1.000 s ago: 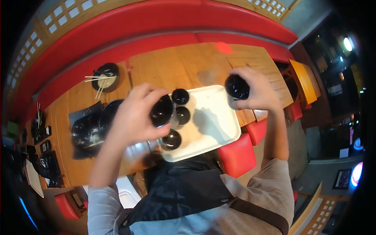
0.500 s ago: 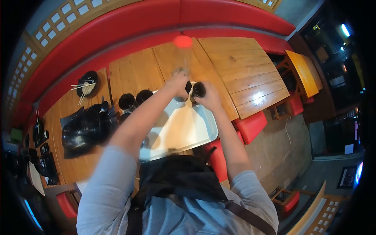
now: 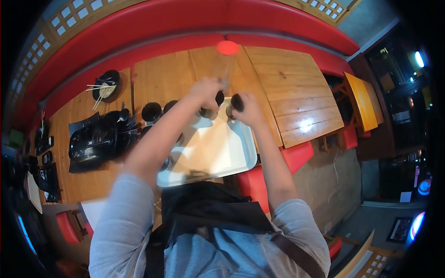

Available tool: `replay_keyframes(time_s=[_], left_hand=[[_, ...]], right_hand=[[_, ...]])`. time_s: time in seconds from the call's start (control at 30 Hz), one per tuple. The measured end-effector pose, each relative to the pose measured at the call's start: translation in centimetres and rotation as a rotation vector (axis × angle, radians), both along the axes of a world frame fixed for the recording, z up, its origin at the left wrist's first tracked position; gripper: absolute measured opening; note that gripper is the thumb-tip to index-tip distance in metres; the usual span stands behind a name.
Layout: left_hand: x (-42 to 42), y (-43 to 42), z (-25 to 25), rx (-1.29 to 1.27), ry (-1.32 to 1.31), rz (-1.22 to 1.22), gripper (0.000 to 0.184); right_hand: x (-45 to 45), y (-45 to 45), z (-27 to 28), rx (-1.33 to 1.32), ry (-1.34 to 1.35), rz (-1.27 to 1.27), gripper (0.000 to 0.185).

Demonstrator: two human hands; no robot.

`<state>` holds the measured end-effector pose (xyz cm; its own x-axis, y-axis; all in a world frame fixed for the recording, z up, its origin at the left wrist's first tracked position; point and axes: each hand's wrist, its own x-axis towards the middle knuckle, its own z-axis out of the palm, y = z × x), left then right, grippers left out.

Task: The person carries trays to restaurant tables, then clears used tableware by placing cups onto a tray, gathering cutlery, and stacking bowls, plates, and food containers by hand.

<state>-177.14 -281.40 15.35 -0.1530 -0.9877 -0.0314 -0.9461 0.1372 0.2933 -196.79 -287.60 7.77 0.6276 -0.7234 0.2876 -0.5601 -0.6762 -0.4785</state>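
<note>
My left hand [image 3: 206, 95] is wrapped round a dark cup [image 3: 219, 97] above the far edge of a cream tray [image 3: 208, 172]. Just right of it, my right hand [image 3: 249, 110] grips another dark cup [image 3: 238, 103] at the tray's far right corner. More black cups [image 3: 151, 112] stand at the tray's left side, partly hidden behind my left forearm. A clear container with a red lid [image 3: 227, 47] stands on the wooden table [image 3: 162, 65] beyond my hands.
Black dishes [image 3: 95, 141] are heaped on the table at the left, with a spoon beside them. Behind them sits a black bowl [image 3: 106, 86] with chopsticks. A red bench [image 3: 185, 23] lines the far side; red stools [image 3: 296, 155] stand at the right.
Both hands, apart over the tray a second ago, have come close together at its far edge with their cups. Since half a second ago they have barely moved; the view has shifted slightly.
</note>
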Motion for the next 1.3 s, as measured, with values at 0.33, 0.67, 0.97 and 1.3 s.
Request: replay_keyframes(time_s=[0.33,0.67,0.97,1.3], left_hand=[[0.4,6.0,4.3,-0.009,0.172,0.152,0.055],[1.3,17.9,10.6,-0.192,0.339,0.316,0.058],[2.1,14.8,11.0,-0.173,0.1,0.337,0.054],[-2.5,-2.5,-1.4,0.024,0.051,-0.276,0.06]], right_hand=[[-1.8,-2.5,-1.2,0.153,-0.011,0.016,0.045],[6.7,-6.5,-1.2,-0.003,0.761,0.296,0.019],[4.8,10.8,4.4,0.225,0.426,0.296,0.032],[-2.9,8.6,0.6,0.177,0.126,-0.165,0.078]])
